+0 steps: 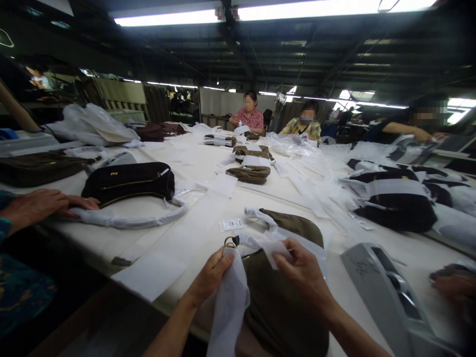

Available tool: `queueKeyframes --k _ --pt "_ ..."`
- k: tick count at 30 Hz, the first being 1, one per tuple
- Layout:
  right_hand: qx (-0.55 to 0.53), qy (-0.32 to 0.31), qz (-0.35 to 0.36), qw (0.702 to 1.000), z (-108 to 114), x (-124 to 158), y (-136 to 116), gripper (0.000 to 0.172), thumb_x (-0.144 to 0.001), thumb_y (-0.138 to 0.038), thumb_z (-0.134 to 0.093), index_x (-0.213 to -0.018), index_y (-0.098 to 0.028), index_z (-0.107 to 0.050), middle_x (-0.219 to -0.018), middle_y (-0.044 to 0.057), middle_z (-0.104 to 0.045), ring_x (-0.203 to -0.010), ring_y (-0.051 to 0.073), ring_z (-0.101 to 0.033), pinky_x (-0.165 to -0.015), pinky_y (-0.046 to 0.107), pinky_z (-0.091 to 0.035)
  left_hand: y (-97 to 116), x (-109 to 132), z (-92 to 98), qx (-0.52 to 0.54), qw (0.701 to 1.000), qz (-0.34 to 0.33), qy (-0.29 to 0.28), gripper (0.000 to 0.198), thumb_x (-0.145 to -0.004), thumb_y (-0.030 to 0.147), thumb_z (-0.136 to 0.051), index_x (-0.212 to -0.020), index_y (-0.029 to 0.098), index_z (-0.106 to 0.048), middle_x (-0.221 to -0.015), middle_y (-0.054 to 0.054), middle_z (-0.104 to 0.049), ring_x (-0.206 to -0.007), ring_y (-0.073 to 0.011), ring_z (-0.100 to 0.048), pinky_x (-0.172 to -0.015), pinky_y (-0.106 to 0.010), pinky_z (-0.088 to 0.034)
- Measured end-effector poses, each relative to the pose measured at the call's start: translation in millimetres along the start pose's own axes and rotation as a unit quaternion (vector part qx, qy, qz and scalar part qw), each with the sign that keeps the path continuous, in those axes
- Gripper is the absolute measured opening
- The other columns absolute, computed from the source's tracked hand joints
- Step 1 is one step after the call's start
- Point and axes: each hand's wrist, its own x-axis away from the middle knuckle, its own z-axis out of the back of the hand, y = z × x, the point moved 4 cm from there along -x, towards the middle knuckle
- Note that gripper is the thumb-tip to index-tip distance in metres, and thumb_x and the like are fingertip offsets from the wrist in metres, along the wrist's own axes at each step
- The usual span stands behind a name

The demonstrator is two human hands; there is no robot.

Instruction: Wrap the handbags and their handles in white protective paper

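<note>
A brown-olive bag (pixel 286 312) lies at the table's front edge before me. My left hand (pixel 210 277) pinches a strip of thin white wrapping (pixel 229 302) just below a gold ring (pixel 229 242); the strip hangs down over the bag's left side. Over the bag's top edge, my right hand (pixel 305 272) is closed on a small piece of white wrapping paper (pixel 273 252). A wrapped strap (pixel 249 241) runs between the two hands. More olive fabric (pixel 297 223) shows behind; I cannot tell whether it is a second bag. A printed label (pixel 233 225) lies nearby.
On the left, a co-worker's hand (pixel 40 206) reaches toward a black bag (pixel 128 183) with a wrapped handle. A grey tape dispenser (pixel 386 297) stands at right, another person's hand (pixel 455 285) beyond it. Black bags (pixel 397 201) and olive bags (pixel 249 173) lie farther back.
</note>
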Motion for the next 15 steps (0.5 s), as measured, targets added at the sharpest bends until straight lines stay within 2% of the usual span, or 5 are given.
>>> queueKeyframes --k 4,8,10,12,15 --pt "-0.189 -0.107 -0.121 0.969 -39.9 18.3 -1.4 0.006 -0.070 -0.022 -0.050 -0.072 -0.019 -0.045 -0.060 -0.004 -0.049 -0.049 0.011 -0.046 -0.041 0.020 -0.039 7.3 1.3 -4.9 -0.004 0.999 0.001 -0.034 0.032 -0.084 0.042 -0.046 -0.088 0.012 -0.056 -0.074 0.000 -0.052 -0.064 -0.0117 -0.043 -0.060 -0.022 -0.036" --pt "-0.341 -0.164 -0.208 0.902 -67.5 10.6 3.3 0.017 -0.068 -0.024 -0.057 -0.083 -0.016 -0.056 -0.074 0.001 -0.062 -0.064 0.015 -0.056 -0.053 0.025 -0.047 25.4 3.7 -15.5 -0.043 0.996 -0.022 -0.073 0.031 -0.084 0.040 -0.045 -0.095 0.012 -0.055 -0.071 0.000 -0.052 -0.060 -0.0113 -0.044 -0.056 -0.021 -0.036" --pt "-0.430 -0.144 -0.267 0.850 -72.8 5.5 6.7 0.019 -0.066 -0.026 -0.063 -0.081 -0.014 -0.060 -0.073 0.002 -0.064 -0.063 0.015 -0.057 -0.057 0.026 -0.048 37.2 4.9 -21.6 -0.076 0.991 -0.063 -0.086 0.030 -0.086 0.038 -0.044 -0.098 0.013 -0.056 -0.079 -0.002 -0.056 -0.070 -0.0142 -0.049 -0.066 -0.023 -0.039" --pt "-0.505 -0.088 -0.309 0.801 -75.7 1.8 10.5 0.018 -0.066 -0.027 -0.065 -0.077 -0.013 -0.061 -0.069 0.002 -0.065 -0.060 0.013 -0.057 -0.058 0.025 -0.048 46.6 6.3 -27.7 -0.102 0.984 -0.103 -0.099 0.028 -0.086 0.035 -0.043 -0.101 0.015 -0.056 -0.089 -0.003 -0.058 -0.084 -0.0175 -0.051 -0.079 -0.025 -0.038" --pt "-0.559 -0.012 -0.330 0.760 -81.7 -0.8 15.2 0.010 -0.072 -0.026 -0.059 -0.077 -0.017 -0.059 -0.070 0.000 -0.066 -0.060 0.013 -0.059 -0.061 0.025 -0.050 50.9 7.6 -34.1 -0.131 0.979 -0.120 -0.103 0.027 -0.087 0.032 -0.042 -0.102 0.015 -0.056 -0.093 -0.004 -0.059 -0.090 -0.0190 -0.051 -0.083 -0.026 -0.037"
